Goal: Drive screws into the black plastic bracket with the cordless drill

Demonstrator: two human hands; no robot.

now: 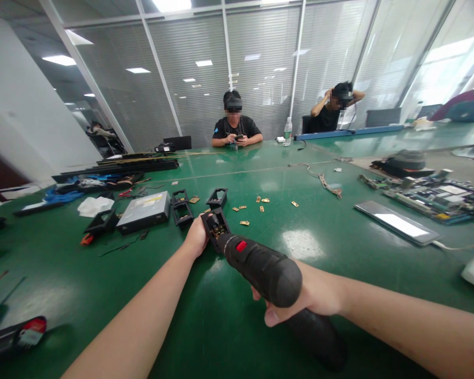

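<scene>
My right hand is wrapped round the grip of a black cordless screwdriver with a red switch. Its front end points into a black plastic box, and the tip is hidden inside. Around the left side of that box are the fingers of my left hand, partly out of sight. Brass-coloured parts show within the box. Just beyond it stand more black boxes, one at the back and one to the left. Small brass-coloured plates lie scattered to the right.
A silver disc drive lies to the left, near a white tissue. At right are a phone with a cable and circuit boards. Two people sit across the green table, near a water bottle.
</scene>
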